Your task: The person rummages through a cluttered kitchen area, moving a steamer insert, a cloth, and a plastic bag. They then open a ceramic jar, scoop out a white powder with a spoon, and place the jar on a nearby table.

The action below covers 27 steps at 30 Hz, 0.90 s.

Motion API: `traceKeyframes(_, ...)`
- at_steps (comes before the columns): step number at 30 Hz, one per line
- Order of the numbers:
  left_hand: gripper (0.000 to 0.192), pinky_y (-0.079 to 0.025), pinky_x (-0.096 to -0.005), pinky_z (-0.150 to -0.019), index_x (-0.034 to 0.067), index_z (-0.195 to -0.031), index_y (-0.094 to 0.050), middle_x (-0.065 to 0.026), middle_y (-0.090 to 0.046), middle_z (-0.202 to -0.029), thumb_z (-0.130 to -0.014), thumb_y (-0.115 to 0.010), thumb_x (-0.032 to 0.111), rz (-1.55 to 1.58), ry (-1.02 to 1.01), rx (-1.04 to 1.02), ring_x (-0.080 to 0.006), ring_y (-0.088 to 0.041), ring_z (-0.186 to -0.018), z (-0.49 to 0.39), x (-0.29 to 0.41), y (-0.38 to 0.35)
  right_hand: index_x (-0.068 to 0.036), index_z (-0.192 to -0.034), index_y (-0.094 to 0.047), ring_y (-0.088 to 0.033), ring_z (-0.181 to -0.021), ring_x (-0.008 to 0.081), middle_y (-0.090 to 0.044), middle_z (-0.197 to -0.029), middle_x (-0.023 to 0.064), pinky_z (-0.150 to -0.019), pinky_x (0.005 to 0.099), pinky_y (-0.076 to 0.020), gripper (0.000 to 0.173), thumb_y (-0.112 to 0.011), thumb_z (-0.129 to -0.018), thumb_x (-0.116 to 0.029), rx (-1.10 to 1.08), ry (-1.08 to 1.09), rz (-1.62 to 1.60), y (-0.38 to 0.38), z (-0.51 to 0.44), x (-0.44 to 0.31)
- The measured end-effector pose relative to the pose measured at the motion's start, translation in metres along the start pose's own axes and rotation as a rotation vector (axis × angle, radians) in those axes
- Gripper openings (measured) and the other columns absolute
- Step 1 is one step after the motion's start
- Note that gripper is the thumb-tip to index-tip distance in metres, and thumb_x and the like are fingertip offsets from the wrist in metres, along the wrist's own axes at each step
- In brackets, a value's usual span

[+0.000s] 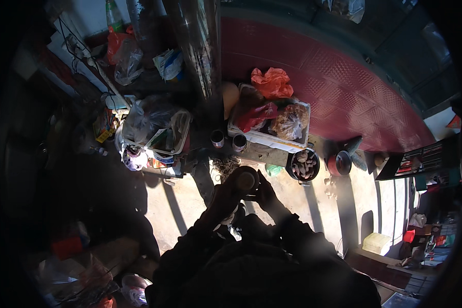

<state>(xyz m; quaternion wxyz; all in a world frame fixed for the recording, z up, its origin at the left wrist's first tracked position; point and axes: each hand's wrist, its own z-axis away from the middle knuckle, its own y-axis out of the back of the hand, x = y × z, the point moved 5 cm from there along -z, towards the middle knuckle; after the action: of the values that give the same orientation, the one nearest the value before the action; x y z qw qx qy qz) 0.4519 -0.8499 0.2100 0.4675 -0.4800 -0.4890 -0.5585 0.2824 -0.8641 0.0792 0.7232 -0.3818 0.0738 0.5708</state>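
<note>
In the middle of the view a round, dark object (247, 180) with a paler round centre, perhaps a bowl or a container, is held in front of the body. My left hand (227, 196) grips it from the left side. My right hand (266, 194) is at its right edge, fingers raised against the rim; shade hides the exact contact. Beyond it two open cans (217, 138) stand on a ledge. A tangle of rope or roots (226, 166) lies just past my left hand.
A white foam box (267, 139) with plastic bags stands ahead. A dark pot (305, 181) of root vegetables and a red pot (333, 165) sit to the right. At left is a cluttered plastic basket (186, 133). A pale yellow block-like container (376, 243) lies at far right.
</note>
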Motion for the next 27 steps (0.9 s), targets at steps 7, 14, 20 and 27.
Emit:
traceKeyframes(7, 0.054, -0.061, -0.0393, -0.083, 0.011, -0.147, -0.055, -0.0154, -0.076, -0.117, -0.095, -0.072, 0.013, -0.145, -0.138, -0.036, -0.0278, -0.077, -0.105, -0.087, -0.024, -0.032, -0.014, -0.149, -0.049, -0.072, -0.107, 0.0356, -0.064, -0.134, 0.0115, -0.081, 0.0492, -0.0620, 0.058, -0.054, -0.106, -0.054, 0.080, 0.149, -0.025, 0.036, -0.023, -0.060)
traceKeyframes(14, 0.060, -0.060, -0.0436, -0.086, 0.009, -0.148, -0.055, -0.0204, -0.074, -0.118, -0.092, -0.075, 0.007, -0.222, -0.253, 0.051, -0.0335, -0.075, -0.109, -0.174, -0.052, -0.066, -0.013, -0.150, -0.049, -0.072, -0.106, 0.0332, -0.062, -0.139, 0.0115, -0.081, 0.0470, -0.0618, 0.060, -0.060, -0.105, -0.051, 0.080, 0.165, 0.020, 0.077, -0.070, -0.122)
traceKeyframes(20, 0.065, -0.060, -0.0434, -0.085, 0.008, -0.149, -0.053, -0.0220, -0.074, -0.118, -0.091, -0.080, 0.014, -0.291, -0.182, 0.085, -0.0329, -0.074, -0.108, -0.226, -0.082, -0.082, -0.014, -0.152, -0.049, -0.071, -0.112, 0.0322, -0.058, -0.144, 0.0090, -0.083, 0.0439, -0.0627, 0.055, -0.059, -0.107, -0.043, 0.060, 0.187, 0.077, 0.093, -0.093, -0.154)
traceKeyframes(27, 0.062, -0.060, -0.0429, -0.084, 0.012, -0.148, -0.056, -0.0198, -0.076, -0.110, -0.094, -0.078, 0.033, -0.246, -0.029, 0.097, -0.0337, -0.075, -0.106, -0.245, -0.124, -0.088, -0.010, -0.148, -0.056, -0.068, -0.115, 0.0231, -0.065, -0.134, 0.0096, -0.088, 0.0384, -0.0608, 0.049, -0.068, -0.104, -0.027, 0.156, 0.440, 0.428, 0.091, -0.089, -0.188)
